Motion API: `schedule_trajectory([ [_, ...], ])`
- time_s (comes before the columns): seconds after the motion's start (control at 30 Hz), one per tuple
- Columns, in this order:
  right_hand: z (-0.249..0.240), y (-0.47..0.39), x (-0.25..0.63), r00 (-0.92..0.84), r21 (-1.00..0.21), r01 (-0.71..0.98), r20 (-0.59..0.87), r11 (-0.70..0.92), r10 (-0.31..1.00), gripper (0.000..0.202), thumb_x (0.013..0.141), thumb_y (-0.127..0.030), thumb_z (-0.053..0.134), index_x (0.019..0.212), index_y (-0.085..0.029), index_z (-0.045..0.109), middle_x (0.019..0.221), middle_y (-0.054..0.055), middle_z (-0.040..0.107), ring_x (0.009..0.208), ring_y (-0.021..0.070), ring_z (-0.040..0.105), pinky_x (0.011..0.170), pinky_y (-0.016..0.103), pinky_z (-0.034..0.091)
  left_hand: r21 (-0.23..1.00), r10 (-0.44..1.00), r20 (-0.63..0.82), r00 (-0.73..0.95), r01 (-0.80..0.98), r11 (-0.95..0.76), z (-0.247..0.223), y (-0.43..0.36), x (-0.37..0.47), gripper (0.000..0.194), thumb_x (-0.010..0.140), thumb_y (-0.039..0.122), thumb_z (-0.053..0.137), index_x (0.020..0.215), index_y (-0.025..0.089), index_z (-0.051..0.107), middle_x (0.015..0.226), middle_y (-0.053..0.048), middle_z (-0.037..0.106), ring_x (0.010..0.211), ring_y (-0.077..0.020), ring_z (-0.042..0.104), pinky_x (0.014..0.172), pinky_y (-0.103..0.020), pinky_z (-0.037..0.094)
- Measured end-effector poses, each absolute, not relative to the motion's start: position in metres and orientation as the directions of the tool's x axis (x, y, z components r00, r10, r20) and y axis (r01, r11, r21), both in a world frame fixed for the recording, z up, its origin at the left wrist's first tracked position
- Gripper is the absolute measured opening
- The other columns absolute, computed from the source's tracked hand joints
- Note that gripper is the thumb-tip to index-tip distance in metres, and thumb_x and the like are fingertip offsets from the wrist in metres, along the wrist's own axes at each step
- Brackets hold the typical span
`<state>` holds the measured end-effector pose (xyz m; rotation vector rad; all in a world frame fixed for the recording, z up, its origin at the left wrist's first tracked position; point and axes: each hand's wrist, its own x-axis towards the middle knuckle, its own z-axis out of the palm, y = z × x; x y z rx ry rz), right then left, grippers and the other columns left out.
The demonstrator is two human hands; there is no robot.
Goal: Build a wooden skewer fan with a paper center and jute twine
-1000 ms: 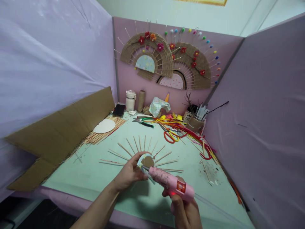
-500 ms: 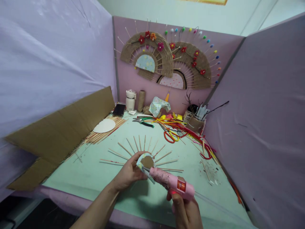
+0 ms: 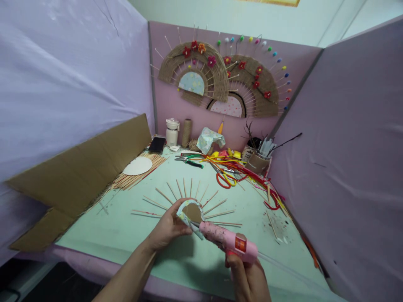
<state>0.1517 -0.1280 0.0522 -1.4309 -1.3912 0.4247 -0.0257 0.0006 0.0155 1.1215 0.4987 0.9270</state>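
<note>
Between the fingers and thumb of my left hand (image 3: 171, 224) is a small cardboard half-disc (image 3: 192, 213), its brown face toward me and pale floral fabric folded around its rim. My right hand (image 3: 247, 274) grips a pink hot glue gun (image 3: 228, 241), with a clear glue stick trailing from its back. The gun's nozzle sits at the lower, straight edge of the half-disc, near a flap of fabric; whether it touches cannot be made out. Behind the half-disc, thin wooden sticks (image 3: 163, 196) fan out on the table.
Green-handled pruners (image 3: 190, 161), red-and-yellow scissors (image 3: 225, 179) and coloured pipe cleaners (image 3: 248, 172) lie farther back. At left, a white oval (image 3: 137, 166) rests on a stick bundle (image 3: 126, 183) beside a cardboard sheet (image 3: 88, 167). Decorated twine fans (image 3: 170, 63) hang on the back panel.
The half-disc has tilted and shifted slightly left in my left hand. The glue gun's nozzle has slid a little right and down along its lower edge.
</note>
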Motion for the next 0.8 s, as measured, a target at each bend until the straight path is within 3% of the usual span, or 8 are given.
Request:
schedule_trajectory([
  [0.13,0.0534,-0.1262,0.1520,0.228,-0.888,0.393,0.345,0.238,0.910,0.049,0.090,-0.060,0.044,0.095,-0.022,0.075,0.088,0.009,0.074,0.089,0.0278,0.069,0.084,0.036,0.055,0.899,0.859,0.111,0.499,-0.419,0.128,0.0097,0.0015,-0.0262,0.072,0.055,0.028,0.089,0.120,0.021,0.058,0.114,-0.011,0.069,0.100,-0.0276,0.066,0.087,-0.036,0.049],
  [0.23,0.0538,-0.1274,0.1541,0.211,-0.899,0.366,0.332,0.241,0.920,0.047,0.090,-0.058,0.045,0.097,-0.022,0.075,0.101,0.010,0.073,0.097,0.0274,0.066,0.091,0.036,0.052,0.889,0.870,0.103,0.482,-0.436,0.137,0.0088,0.0006,-0.0261,0.071,0.056,0.026,0.089,0.119,0.021,0.058,0.117,-0.011,0.068,0.102,-0.0280,0.065,0.087,-0.037,0.050],
  [0.43,0.0502,-0.1326,0.1610,0.255,-0.901,0.404,0.277,0.158,0.927,0.044,0.089,-0.057,0.048,0.093,-0.022,0.075,0.076,0.005,0.072,0.068,0.0208,0.065,0.072,0.029,0.056,0.884,0.874,0.109,0.473,-0.448,0.132,0.0116,0.0005,-0.0259,0.070,0.055,0.026,0.089,0.118,0.020,0.060,0.115,-0.012,0.069,0.101,-0.0289,0.066,0.088,-0.038,0.049],
  [0.57,0.0519,-0.1320,0.1615,0.248,-0.887,0.425,0.306,0.181,0.919,0.047,0.088,-0.060,0.049,0.092,-0.022,0.076,0.077,0.007,0.072,0.072,0.0225,0.067,0.071,0.028,0.056,0.886,0.877,0.104,0.469,-0.444,0.133,0.0114,0.0013,-0.0260,0.070,0.055,0.027,0.089,0.119,0.022,0.060,0.115,-0.011,0.069,0.104,-0.0287,0.065,0.092,-0.038,0.048],
  [0.8,0.0592,-0.1305,0.1598,0.243,-0.819,0.539,0.376,0.198,0.894,0.053,0.091,-0.061,0.041,0.087,-0.023,0.077,0.064,0.006,0.070,0.057,0.0211,0.064,0.055,0.026,0.054,0.886,0.877,0.095,0.470,-0.442,0.142,0.0103,0.0019,-0.0260,0.071,0.055,0.026,0.089,0.119,0.021,0.059,0.114,-0.011,0.069,0.103,-0.0283,0.065,0.090,-0.038,0.048],
])
